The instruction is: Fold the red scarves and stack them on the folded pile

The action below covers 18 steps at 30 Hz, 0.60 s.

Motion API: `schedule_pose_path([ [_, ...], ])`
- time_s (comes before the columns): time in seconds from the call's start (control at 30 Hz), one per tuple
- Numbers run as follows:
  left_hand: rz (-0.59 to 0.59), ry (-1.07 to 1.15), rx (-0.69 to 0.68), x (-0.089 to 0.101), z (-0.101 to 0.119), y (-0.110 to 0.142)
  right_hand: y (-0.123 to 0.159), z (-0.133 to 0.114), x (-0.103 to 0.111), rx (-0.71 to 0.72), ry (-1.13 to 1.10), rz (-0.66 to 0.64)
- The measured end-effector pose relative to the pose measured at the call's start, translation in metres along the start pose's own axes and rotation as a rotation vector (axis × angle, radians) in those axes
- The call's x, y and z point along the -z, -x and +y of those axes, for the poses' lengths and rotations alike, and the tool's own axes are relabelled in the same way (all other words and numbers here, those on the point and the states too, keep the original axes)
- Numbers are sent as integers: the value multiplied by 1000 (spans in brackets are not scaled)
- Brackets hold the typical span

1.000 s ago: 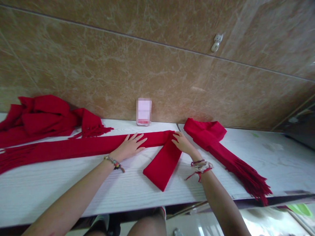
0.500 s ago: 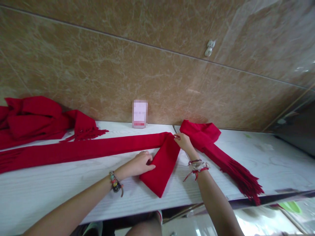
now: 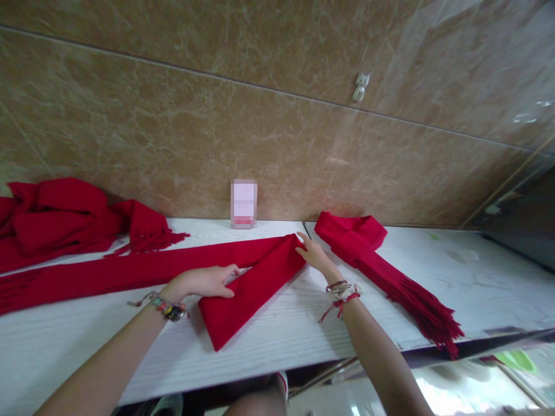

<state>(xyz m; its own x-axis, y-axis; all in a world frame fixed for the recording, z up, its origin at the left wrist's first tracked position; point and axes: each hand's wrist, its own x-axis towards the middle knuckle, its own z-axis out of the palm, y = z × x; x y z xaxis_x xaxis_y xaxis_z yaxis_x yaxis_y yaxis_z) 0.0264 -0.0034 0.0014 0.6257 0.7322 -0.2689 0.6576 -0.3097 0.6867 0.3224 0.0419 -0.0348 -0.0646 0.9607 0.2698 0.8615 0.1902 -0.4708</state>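
Note:
A long red scarf (image 3: 130, 268) lies along the white table (image 3: 277, 341), its right end folded back toward me in a slanting flap (image 3: 243, 294). My left hand (image 3: 203, 281) grips the left edge of that flap, fingers closed on the cloth. My right hand (image 3: 313, 254) pinches the fold corner at the scarf's far right end. Both wrists wear bracelets.
A heap of red scarves (image 3: 65, 216) lies at the back left. Another red scarf with a fringe (image 3: 390, 277) runs off the right front edge. A small blurred card (image 3: 243, 203) leans on the brown marble wall (image 3: 260, 115). My knees show under the table.
My left hand left the flat scarf, took the folded flap's edge and pulled it left, so the flap now slants more. My right hand stayed at the fold corner.

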Motion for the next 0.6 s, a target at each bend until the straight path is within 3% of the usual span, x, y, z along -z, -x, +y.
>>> schedule_pose_path([
  [0.13,1,78,-92,-23,15,-13,-7,11,3,-143,-15,49],
  [0.23,38,43,-137,-39,30,-17,-9,14,5,-142,-7,97],
  [0.3,128,-98,-126,-46,38,-17,-8,11,5,-48,21,141],
  [0.37,289,-296,-62,-48,41,-18,-4,6,2,121,94,138],
  [0.47,508,-552,81,-43,36,-20,2,-1,-5,271,273,3],
  [0.53,505,-617,185,-38,28,-21,3,-3,-9,253,378,-81],
  [0.6,401,-614,262,-35,19,-23,2,-3,-10,217,438,-114],
])
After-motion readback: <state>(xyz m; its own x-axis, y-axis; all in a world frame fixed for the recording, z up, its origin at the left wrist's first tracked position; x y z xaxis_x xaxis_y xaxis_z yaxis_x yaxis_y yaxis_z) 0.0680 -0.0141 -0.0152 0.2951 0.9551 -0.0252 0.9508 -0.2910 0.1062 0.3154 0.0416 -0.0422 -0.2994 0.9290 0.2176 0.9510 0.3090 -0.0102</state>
